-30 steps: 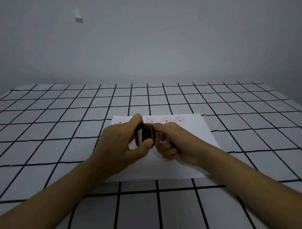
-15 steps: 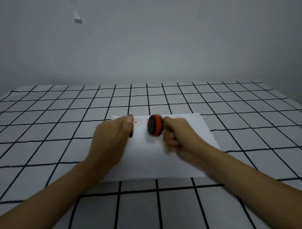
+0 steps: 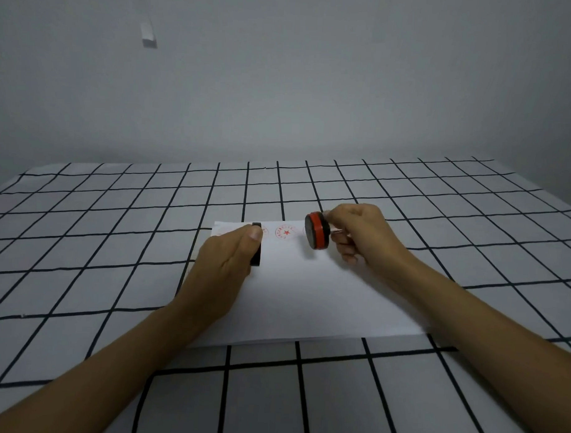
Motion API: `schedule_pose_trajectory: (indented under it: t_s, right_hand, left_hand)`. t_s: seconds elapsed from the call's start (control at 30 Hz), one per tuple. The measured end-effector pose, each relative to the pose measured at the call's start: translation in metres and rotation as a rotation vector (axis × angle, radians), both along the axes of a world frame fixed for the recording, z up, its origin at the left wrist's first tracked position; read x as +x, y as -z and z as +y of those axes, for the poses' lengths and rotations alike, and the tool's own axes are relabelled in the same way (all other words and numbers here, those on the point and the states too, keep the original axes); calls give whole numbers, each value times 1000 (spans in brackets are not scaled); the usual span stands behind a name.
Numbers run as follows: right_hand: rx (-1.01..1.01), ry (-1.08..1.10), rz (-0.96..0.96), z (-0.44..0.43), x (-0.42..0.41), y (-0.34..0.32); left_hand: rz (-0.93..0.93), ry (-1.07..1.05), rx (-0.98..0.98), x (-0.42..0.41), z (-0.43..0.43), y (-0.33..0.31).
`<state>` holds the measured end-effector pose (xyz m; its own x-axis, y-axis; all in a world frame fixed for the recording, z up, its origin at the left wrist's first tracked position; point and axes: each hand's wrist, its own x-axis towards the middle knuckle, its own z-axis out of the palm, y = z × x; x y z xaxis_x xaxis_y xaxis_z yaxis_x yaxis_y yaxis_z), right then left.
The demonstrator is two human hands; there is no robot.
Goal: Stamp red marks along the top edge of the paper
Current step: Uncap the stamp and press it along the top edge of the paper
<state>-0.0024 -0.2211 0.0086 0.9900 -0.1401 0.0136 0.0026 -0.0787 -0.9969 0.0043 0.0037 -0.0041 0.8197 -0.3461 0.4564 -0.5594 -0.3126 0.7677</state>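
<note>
Closest to me, both bare forearms reach in from the bottom corners across the checked tablecloth [image 3: 82,241]. Past them lies the white paper [image 3: 307,291], flat on the cloth, its near edge just beyond a dark grid line.

My left hand [image 3: 224,262] hovers over the paper's left side, fingers curled round a thin black cap [image 3: 256,247], which I see edge-on between thumb and fingers. My right hand [image 3: 361,238] is well apart from the left, over the paper's upper right corner, and is closed on the stamp [image 3: 316,231]. The stamp is tilted on its side, dark round face turned toward the left hand, an orange-red band round its body; the handle is mostly hidden in my grip. I cannot tell whether the stamp touches the sheet.

Along the paper's far edge sit the red marks [image 3: 286,232]: one round seal with a star shows clearly between the hands, others partly hidden behind the cap and thumb.

Beyond the table stands a plain grey wall [image 3: 314,87].
</note>
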Motion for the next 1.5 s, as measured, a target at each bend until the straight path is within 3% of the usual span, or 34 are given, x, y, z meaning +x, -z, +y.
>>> schedule_pose_trajectory:
  t_s: [0.27,0.47,0.7,1.03,1.5]
  right_hand:
    - [-715,426,-319,-51,29,-11]
    - [-1205,427,-365,-68,47,-8]
    - [-1363,296,-315,-65,54,2]
    - [-1384,277,-302,-65,53,4]
    - [-1370,287,-285,-70,56,5]
  left_hand:
    - [187,41,-36,2,-4,9]
    - [243,71,-76,7,-2,19]
    - [338,61,-69,14,-2,26]
    - [442,27,-119,13,-5,24]
    - [409,52,-136,17,-2,28]
